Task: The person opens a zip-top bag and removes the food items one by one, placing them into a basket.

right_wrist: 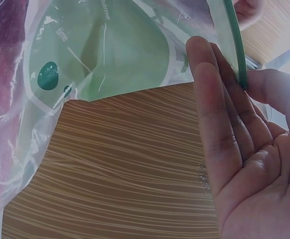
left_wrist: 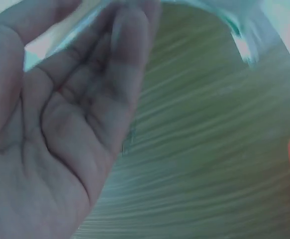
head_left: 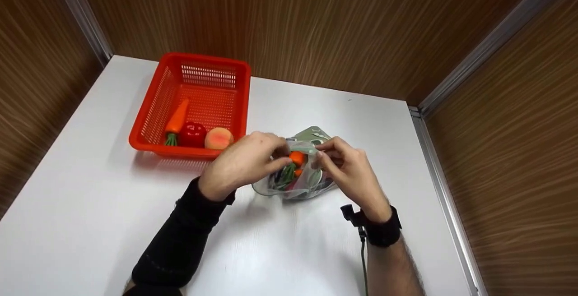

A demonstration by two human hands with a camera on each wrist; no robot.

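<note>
A clear plastic bag [head_left: 312, 182], printed with pale green panels and edged with a darker green strip, is held with its mouth parted, its rim gripped by the left hand [head_left: 246, 163] and pinched between the thumb and fingers of the right hand [head_left: 350, 169]. Orange pieces [head_left: 296, 157] and leafy green stalks [head_left: 286, 175] are seen inside, while a purplish-red shape [right_wrist: 4, 99] is shown through the creased plastic, its identity blurred.

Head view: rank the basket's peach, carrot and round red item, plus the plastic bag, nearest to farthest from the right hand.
1. Plastic bag: pinched by the right hand.
2. Peach: basket, near right corner.
3. Round red item: left of the peach.
4. Carrot: basket's left side.
</note>
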